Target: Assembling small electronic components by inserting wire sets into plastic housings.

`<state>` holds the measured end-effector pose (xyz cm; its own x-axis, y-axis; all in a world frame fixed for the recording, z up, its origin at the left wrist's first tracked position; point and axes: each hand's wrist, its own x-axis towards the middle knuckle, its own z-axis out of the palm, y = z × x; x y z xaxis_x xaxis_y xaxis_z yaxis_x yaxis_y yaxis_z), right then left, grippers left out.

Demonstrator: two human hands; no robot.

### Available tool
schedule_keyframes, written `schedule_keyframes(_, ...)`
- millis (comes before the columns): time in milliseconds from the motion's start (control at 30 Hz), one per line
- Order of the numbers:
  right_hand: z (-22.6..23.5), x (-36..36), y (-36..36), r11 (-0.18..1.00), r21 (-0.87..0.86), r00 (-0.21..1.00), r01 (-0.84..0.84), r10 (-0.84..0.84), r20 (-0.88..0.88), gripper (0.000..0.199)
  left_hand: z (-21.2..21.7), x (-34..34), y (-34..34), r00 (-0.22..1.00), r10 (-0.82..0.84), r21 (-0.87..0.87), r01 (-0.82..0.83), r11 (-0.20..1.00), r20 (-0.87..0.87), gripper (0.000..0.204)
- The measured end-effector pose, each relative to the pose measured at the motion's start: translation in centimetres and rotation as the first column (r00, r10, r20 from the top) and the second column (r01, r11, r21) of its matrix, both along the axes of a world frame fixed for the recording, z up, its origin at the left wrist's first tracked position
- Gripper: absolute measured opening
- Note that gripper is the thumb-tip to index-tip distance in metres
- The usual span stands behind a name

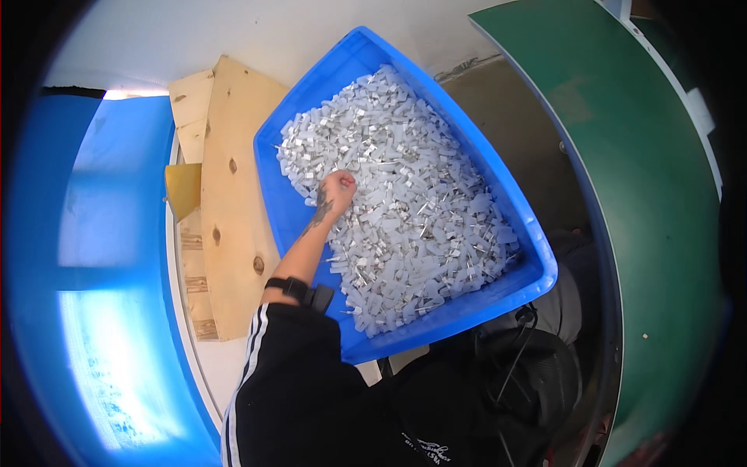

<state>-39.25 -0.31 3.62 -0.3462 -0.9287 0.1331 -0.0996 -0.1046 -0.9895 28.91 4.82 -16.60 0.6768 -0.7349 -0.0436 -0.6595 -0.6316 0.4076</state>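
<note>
My left hand (339, 191) reaches into a large blue plastic bin (467, 321), its fingers curled together at the left part of a heap of small pieces (420, 210). These are whitish, translucent plastic bits with shiny metal parts, loosely piled over much of the bin floor. The hand touches or hovers just above the heap; whatever its fingers hold is too small or hidden to make out. A black band with a small dark box (299, 292) circles my left wrist area, below a black sleeve. My right hand does not show.
Plywood boards (233, 194) stand along the bin's left side, with a yellow piece (184, 191) against them. A glossy blue surface (109, 233) lies farther left. On the right, a green tabletop (622, 194) curves past the bin. A pale wall (264, 39) is behind.
</note>
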Motion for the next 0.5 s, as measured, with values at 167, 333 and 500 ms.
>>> schedule_keyframes(167, -4.0, 8.7, 2.5, 0.912, 0.201, 0.89, -0.358, 0.268, 0.369, 0.024, 1.1, 0.0, 0.7, 0.998, -0.041, 0.058, 0.039, 0.998, 0.04, 0.021)
schedule_keyframes(333, -4.8, 7.6, 2.6, 0.9, 0.188, 0.893, -0.394, 0.327, 0.308, 0.024, 0.3, 0.6, 0.8, 0.984, -0.17, 0.324, 0.148, 0.934, 0.042, 0.033)
schedule_keyframes(500, -5.0, 5.3, 2.0, 0.95, 0.166, 0.943, -0.266, 0.22, 0.25, 0.024, -1.3, 0.8, 0.0, 0.971, -0.239, 0.292, 0.223, 0.93, 0.021, 0.029)
